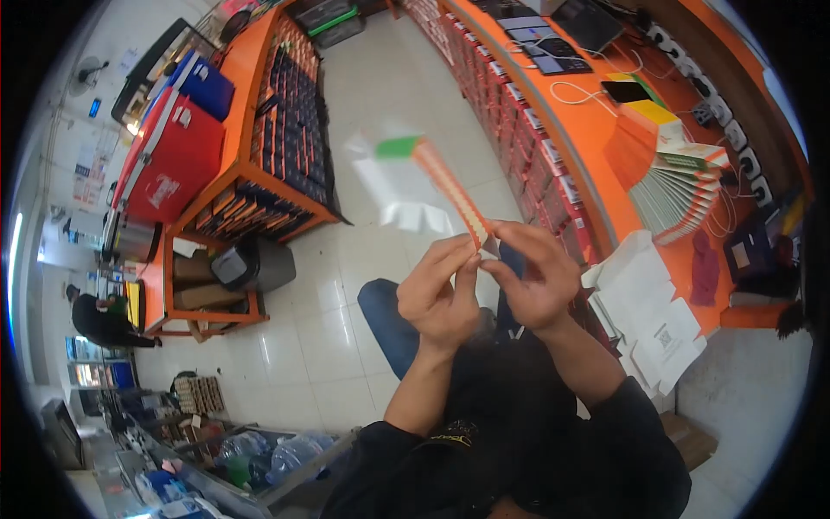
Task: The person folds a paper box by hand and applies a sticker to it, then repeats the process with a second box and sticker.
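In front of my chest I hold a transparent plastic packet (402,195) with an orange strip and a green end; its far part is blurred by motion. My left hand (441,290) pinches the near end of the orange strip between thumb and fingers. Beside it, my right hand (538,272) is closed on the same end, the thumbs almost touching. On the orange counter to the right lies a fanned stack of orange, white and green packets (674,195). An opened white cardboard box (653,320) rests nearer to me, by my right forearm.
Phones, cables and a laptop (588,24) lie along the orange counter (584,130). Red boxes (527,138) are stacked beneath it. Across the aisle stand a red cooler (169,160) and a dark bin (255,264). A person (99,316) bends over at far left. Plastic bottles (294,454) sit lower left.
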{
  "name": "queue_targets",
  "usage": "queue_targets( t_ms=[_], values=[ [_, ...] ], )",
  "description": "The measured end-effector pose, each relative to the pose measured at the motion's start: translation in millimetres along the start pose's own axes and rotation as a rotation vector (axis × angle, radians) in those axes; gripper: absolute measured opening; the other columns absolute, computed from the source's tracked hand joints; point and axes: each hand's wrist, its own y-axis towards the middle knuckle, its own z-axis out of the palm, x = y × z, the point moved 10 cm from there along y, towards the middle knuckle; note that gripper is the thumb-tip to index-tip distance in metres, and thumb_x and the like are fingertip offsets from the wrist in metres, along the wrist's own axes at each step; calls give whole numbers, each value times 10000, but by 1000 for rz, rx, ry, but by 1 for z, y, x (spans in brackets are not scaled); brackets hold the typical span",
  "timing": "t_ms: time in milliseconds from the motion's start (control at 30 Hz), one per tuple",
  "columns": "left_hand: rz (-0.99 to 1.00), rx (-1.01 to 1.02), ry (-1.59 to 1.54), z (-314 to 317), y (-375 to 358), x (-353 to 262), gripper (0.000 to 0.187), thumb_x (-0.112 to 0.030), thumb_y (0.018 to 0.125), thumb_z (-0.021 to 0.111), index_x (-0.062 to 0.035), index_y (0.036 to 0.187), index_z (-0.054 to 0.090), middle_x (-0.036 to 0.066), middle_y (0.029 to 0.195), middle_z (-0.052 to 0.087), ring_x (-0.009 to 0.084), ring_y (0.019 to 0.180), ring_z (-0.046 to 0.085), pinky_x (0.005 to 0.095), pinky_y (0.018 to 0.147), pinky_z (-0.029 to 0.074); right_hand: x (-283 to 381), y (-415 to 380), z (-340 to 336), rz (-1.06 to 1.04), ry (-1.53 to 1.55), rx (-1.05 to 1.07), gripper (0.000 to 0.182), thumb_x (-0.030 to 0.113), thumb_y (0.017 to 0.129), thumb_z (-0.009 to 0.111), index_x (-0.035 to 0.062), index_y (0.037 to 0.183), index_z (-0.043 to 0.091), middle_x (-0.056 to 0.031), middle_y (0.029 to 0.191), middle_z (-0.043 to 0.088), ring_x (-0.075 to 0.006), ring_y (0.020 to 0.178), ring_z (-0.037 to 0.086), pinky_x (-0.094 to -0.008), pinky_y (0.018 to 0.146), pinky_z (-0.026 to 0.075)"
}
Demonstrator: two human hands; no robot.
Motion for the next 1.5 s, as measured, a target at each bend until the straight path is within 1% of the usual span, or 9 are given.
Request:
queue_targets(
  t_ms=[67, 333, 367, 400, 467, 567, 867, 1000, 1500],
  values=[
    [-117, -51, -54, -16, -9, 12, 174, 110, 844, 669, 82, 1016, 682, 205, 971, 703, 254, 904, 697, 318, 798, 558, -43, -27, 15, 344, 456, -199, 375, -19, 786, 771, -48, 1137, 641, -212, 1131, 662, -298, 1039, 676, -360, 898, 554],
    [-459, -84, -357, -29, -26, 42, 145, 36, 939, 587, 114, 1048, 643, 234, 1071, 663, 345, 983, 685, 483, 839, 622, -40, -49, 27, 329, 206, -106, 231, -81, 865, 658, -51, 1094, 651, -171, 1109, 672, -230, 1015, 669, -311, 861, 537],
    [-500, -123, -367, -30, -27, 44, 105, 65, 905, 627, 100, 998, 662, 217, 1051, 678, 304, 947, 696, 392, 805, 621, -48, -50, 26, 394, 269, -103, 207, -81, 878, 638, -46, 1081, 655, -169, 1097, 671, -229, 1006, 662, -313, 863, 528],
    [-502, -125, -369, -34, -29, 49, 105, 65, 905, 627, 100, 998, 662, 217, 1051, 678, 304, 947, 696, 392, 805, 621, -55, -51, 26, 461, 332, -100, 188, -81, 890, 617, -40, 1069, 659, -167, 1085, 671, -227, 997, 656, -314, 865, 519],
    [-175, 72, -30, -34, -23, 35, 104, 95, 856, 678, 78, 959, 686, 189, 1016, 698, 229, 889, 692, 294, 755, 563, -55, -44, 26, 461, 410, -83, 180, -76, 891, 619, -33, 1060, 662, -157, 1077, 659, -220, 1005, 644, -310, 879, 508],
    [-135, 29, -41, -34, -26, 35, 140, 116, 809, 718, 67, 939, 703, 166, 971, 711, 169, 849, 669, 253, 726, 505, -51, -35, 28, 435, 492, -34, 164, -59, 897, 624, -21, 1050, 666, -139, 1066, 631, -205, 1019, 619, -304, 905, 487],
    [-460, -17, -201, -36, -50, 64, 180, 103, 798, 743, 60, 970, 716, 107, 958, 720, 139, 871, 667, 260, 765, 522, -49, -35, 34, 585, 462, 112, 150, 3, 901, 655, -27, 1038, 707, -107, 1054, 593, -162, 983, 583, -277, 871, 472],
    [-463, 8, -272, -36, -50, 73, 214, 101, 799, 741, 56, 1006, 711, 105, 984, 716, 146, 891, 667, 271, 786, 523, -53, -39, 34, 711, 559, 177, 150, 1, 887, 673, -29, 1026, 723, -120, 1036, 633, -164, 984, 600, -271, 865, 480],
    [-389, 146, -224, -27, -45, 64, 207, 106, 849, 685, 60, 1050, 683, 105, 993, 712, 161, 916, 675, 297, 828, 549, -55, -41, 29, 647, 254, 172, 89, 22, 840, 707, 4, 924, 732, -98, 941, 687, -166, 865, 647, -281, 776, 501]
  ],
)
